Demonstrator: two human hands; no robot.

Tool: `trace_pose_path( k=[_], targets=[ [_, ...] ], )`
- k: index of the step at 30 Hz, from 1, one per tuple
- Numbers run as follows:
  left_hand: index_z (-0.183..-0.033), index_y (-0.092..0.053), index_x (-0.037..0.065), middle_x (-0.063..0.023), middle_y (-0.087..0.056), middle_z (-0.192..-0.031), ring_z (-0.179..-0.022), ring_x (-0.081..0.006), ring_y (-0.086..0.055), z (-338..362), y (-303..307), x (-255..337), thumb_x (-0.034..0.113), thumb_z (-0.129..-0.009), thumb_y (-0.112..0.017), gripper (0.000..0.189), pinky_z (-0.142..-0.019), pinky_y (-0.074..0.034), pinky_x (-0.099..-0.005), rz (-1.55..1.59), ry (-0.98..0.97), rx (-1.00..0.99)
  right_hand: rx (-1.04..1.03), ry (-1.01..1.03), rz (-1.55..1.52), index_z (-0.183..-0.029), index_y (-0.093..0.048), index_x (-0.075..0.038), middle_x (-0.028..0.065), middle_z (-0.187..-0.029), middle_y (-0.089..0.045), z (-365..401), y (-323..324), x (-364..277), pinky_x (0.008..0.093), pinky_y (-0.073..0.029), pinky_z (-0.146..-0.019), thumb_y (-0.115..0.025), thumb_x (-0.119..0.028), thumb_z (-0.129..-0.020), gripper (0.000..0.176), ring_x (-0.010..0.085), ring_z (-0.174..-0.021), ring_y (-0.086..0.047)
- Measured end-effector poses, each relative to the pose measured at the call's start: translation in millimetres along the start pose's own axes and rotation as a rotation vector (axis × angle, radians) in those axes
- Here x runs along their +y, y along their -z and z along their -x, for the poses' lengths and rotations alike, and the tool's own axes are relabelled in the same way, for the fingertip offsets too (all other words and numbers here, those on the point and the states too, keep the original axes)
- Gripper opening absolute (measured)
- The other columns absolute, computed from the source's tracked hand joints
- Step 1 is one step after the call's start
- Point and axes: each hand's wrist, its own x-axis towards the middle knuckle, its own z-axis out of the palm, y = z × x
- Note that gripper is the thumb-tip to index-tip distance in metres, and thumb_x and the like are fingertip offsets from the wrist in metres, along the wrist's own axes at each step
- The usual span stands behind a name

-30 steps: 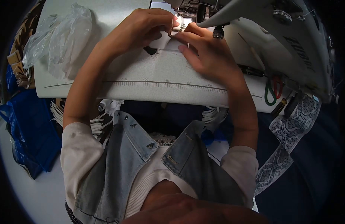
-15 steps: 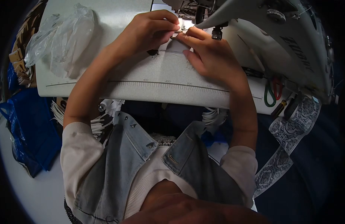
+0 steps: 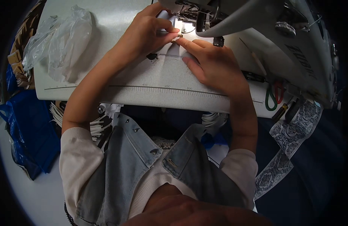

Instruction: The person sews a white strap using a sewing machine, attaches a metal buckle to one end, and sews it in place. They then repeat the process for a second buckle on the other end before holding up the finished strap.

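Observation:
Beneath the head of a sewing machine (image 3: 198,19), my left hand (image 3: 153,28) pinches a white strip (image 3: 178,25) between thumb and fingertips, close to the lit needle area. A small brownish piece, too small to make out, shows at the fingertips. From there a bent white band (image 3: 170,49) comes down toward me on the machine bed. My right hand (image 3: 213,62) lies at the right of this band. Its index fingertip touches the work beside my left thumb, and its own thumb is spread apart. The remaining right fingers are partly hidden under the machine head.
A crumpled clear plastic bag (image 3: 70,45) lies left on the white table (image 3: 125,98). Right of my arm are green-and-red-handled scissors (image 3: 271,98), a screwdriver (image 3: 281,111) and a patterned ribbon (image 3: 294,132). Blue bags (image 3: 30,132) and brown straps (image 3: 17,64) are at far left.
Both hands and the white band sit slightly lower in view, a little nearer to me. More of the white strip by the needle area shows. The view has shifted slightly.

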Motion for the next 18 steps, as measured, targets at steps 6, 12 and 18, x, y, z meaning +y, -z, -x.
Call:
trace_pose_path(
  k=[6,12,18],
  targets=[
    [-0.09,-0.074,0.008,-0.0199,-0.059,-0.085,-0.077,-0.0268,-0.056,-1.0,5.6,9.4,0.028,-0.075,-0.078,0.025,-0.065,-0.045,-0.0368,0.005,0.081,-0.073,0.006,-0.003,0.004,-0.128,-0.056,-0.021,0.008,-0.098,-0.066,0.7,-1.1,1.3,0.0358,-0.053,-0.066,-0.06,-0.02,-0.086,0.043,0.0268,-0.073,-0.066],
    [-0.089,-0.072,0.008,-0.0186,-0.058,-0.085,-0.075,-0.0268,-0.057,-4.8,6.2,14.3,0.027,-0.076,-0.077,0.023,-0.064,-0.045,-0.037,0.038,0.109,-0.017,0.029,-0.02,0.076,-0.129,-0.055,-0.023,0.0063,-0.097,-0.066,0.7,-2.9,0.0,0.0354,-0.053,-0.063,-0.06,-0.021,-0.086,0.043,0.0252,-0.07,-0.066],
    [-0.092,-0.071,0.009,-0.0119,-0.062,-0.076,-0.066,-0.0257,-0.056,-8.1,0.2,-3.1,0.024,-0.078,-0.075,0.021,-0.062,-0.045,-0.0354,0.066,0.021,-0.045,0.019,-0.04,0.119,-0.13,-0.054,-0.024,0.005,-0.094,-0.067,-1.7,-2.8,-0.6,0.0351,-0.053,-0.062,-0.061,-0.022,-0.086,0.045,0.024,-0.069,-0.065]
  ],
)
